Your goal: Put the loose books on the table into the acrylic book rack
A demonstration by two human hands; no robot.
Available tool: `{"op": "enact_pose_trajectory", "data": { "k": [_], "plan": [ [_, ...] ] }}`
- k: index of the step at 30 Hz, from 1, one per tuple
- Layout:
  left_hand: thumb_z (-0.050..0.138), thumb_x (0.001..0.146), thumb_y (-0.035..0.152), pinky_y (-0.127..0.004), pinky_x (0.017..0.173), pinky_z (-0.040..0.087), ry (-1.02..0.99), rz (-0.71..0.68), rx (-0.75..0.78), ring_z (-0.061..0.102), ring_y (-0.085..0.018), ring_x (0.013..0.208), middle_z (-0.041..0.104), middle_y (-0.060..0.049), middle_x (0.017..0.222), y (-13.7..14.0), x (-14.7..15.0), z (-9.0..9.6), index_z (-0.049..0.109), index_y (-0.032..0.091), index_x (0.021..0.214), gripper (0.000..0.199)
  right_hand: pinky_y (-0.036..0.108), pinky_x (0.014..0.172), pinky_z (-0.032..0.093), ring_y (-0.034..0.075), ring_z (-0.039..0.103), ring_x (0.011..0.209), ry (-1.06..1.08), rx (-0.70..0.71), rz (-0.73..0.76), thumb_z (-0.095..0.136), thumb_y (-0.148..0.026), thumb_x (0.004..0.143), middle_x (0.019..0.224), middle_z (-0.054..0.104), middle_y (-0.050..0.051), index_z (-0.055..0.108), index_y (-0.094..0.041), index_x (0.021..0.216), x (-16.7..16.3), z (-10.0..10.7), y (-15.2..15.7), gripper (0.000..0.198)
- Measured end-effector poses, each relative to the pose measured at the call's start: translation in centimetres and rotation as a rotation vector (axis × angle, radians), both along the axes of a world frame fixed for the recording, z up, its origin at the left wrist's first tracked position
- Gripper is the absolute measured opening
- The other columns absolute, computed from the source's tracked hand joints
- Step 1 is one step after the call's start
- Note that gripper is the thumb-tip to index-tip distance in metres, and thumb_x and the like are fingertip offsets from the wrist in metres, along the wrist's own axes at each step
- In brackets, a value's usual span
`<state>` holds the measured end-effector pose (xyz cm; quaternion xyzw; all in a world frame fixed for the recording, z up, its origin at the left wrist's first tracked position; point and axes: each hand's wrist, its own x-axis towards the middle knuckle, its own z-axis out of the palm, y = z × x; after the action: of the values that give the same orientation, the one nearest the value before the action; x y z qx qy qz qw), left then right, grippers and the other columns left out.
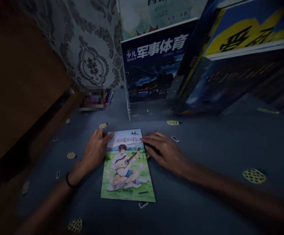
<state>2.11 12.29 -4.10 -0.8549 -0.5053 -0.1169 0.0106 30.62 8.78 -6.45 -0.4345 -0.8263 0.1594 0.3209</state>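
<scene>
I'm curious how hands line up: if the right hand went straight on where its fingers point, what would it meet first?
Most likely the booklet: the right hand points leftward at its upper right edge, fingertips seemingly right at it, though actual contact is hard to judge.

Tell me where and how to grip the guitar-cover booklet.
Likely by the long edges of the booklet, near its far corners, coming from both sides: it lies flat, thin and closed, with the left hand and right hand at those edges.
</scene>
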Motion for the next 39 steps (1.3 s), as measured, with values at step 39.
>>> {"op": "enact_pose_trajectory", "data": {
  "k": [39],
  "plan": [
    [0.037, 0.092, 0.002, -0.035, 0.081, 0.046, 0.119, -0.246, -0.054, 0.048, -0.023, 0.1, 0.054, -0.007, 0.11, 1.2, 7.8, 0.8, 0.06, 0.031, 0.137, 0.058, 0.057, 0.107, 0.044, 0.029, 0.055, 0.133, 0.279, -0.261, -0.011, 0.039, -0.033, 0.102, 0.142, 0.06, 0.015, 0.036, -0.021, 0.147, 0.6, 0.4, -0.2, 0.047]
  ]
}}
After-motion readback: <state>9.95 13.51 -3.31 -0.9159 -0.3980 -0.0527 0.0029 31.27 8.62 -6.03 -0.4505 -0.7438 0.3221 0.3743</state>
